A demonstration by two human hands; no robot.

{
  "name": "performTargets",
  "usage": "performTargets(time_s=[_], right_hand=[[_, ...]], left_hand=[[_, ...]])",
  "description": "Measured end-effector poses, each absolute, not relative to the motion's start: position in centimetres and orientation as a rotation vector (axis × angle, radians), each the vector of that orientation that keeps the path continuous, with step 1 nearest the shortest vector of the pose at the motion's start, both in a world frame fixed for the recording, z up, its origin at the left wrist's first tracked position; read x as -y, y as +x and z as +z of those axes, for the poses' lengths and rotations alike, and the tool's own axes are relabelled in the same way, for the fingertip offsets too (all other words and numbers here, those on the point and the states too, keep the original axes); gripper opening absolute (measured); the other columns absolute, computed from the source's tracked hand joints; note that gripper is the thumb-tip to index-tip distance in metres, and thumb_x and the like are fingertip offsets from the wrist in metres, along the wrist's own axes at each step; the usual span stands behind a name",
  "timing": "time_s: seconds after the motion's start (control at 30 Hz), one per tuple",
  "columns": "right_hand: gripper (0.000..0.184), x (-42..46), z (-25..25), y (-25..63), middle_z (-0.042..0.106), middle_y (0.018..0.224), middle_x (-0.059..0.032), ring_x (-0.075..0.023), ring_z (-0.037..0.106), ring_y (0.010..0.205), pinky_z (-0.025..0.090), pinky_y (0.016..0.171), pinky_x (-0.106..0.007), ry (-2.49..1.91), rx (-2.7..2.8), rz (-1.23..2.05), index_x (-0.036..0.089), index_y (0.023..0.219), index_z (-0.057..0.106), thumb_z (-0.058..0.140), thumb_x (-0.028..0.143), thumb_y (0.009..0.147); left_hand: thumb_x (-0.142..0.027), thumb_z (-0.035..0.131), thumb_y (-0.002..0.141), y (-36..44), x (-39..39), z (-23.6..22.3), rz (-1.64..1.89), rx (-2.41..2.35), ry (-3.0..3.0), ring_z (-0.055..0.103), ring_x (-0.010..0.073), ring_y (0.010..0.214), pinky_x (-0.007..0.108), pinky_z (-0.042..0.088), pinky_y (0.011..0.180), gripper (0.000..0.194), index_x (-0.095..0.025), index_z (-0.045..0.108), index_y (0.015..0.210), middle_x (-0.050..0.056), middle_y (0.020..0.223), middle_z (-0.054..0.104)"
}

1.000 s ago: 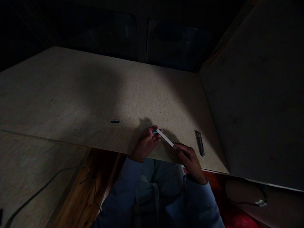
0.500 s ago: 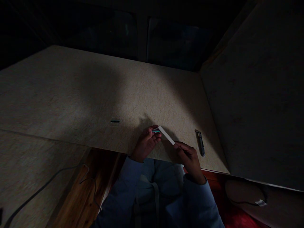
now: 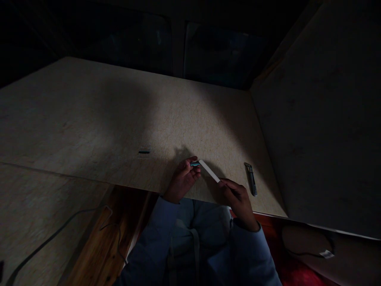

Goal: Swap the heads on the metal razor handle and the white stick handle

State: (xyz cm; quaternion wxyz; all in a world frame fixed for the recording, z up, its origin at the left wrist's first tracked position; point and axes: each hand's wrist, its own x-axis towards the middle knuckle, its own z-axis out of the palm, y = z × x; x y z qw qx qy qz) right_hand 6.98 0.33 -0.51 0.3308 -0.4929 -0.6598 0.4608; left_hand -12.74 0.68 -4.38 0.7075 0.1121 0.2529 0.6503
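My left hand (image 3: 183, 178) is closed in a pinch on a small dark-and-teal strip (image 3: 195, 163) whose kind is too dim to tell. My right hand (image 3: 238, 198) grips the lower end of a white flat stick (image 3: 210, 171). The stick slants up and left, its far tip by the end of the teal strip; whether they touch I cannot tell. Both hands are over the near edge of the table. To the left lies another small dark-and-teal strip (image 3: 144, 152) with faint clear edges around it. A slim dark grey tool (image 3: 251, 179) rests right of my right hand.
The pale patterned tabletop (image 3: 184, 107) ends at a grey panel (image 3: 321, 131) on the right. Dark window panes (image 3: 223, 51) stand behind it. At lower left, a cable (image 3: 56, 231) runs across a lower pale surface and over wooden boards (image 3: 98, 246).
The white stick has turned slightly and its far tip has dropped a little. My left hand has barely shifted, still pinching the teal strip.
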Motion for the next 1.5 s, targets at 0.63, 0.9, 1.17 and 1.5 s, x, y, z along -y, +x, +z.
performTargets(time_s=[0.63,0.9,1.17,1.5], right_hand=[[0.033,-0.1,-1.5,5.4,0.062,0.066,-0.0018,-0.0187,0.059,0.069,0.045,0.060,-0.025,-1.234,1.701,1.383,0.019,0.092,0.074,0.054,0.045,0.091],[0.032,-0.5,-1.4,6.6,0.065,0.073,-0.0030,-0.0183,0.059,0.070,0.045,0.060,-0.024,-1.349,1.578,1.190,0.018,0.082,0.071,0.054,0.045,0.090],[0.033,0.1,-0.7,7.7,0.067,0.072,-0.0030,-0.0187,0.061,0.068,0.046,0.059,-0.025,-1.323,1.647,1.375,0.019,0.088,0.074,0.057,0.048,0.089],[0.033,0.0,-0.6,7.9,0.068,0.073,-0.0024,-0.0163,0.058,0.063,0.045,0.057,-0.024,-1.309,1.611,1.404,0.018,0.088,0.075,0.059,0.046,0.088]], left_hand=[[-0.035,0.074,0.082,-12.6,-0.7,-4.1,1.422,-0.562,0.244,0.066,0.0159,0.083,0.027,0.050,0.071,0.033,-0.015,0.067,0.107,0.010,0.101,0.072],[-0.032,0.074,0.082,-12.6,-0.7,-4.1,1.442,-0.534,0.249,0.063,0.0114,0.075,0.025,0.050,0.070,0.030,-0.015,0.068,0.106,0.009,0.101,0.071],[-0.032,0.074,0.083,-12.7,-0.8,-4.4,1.447,-0.549,0.215,0.065,0.0127,0.076,0.024,0.051,0.069,0.031,-0.014,0.067,0.107,0.006,0.088,0.070],[-0.033,0.068,0.087,-12.7,-0.7,-4.4,1.443,-0.551,0.234,0.068,0.0147,0.081,0.026,0.053,0.071,0.029,-0.014,0.067,0.109,0.007,0.093,0.072]])
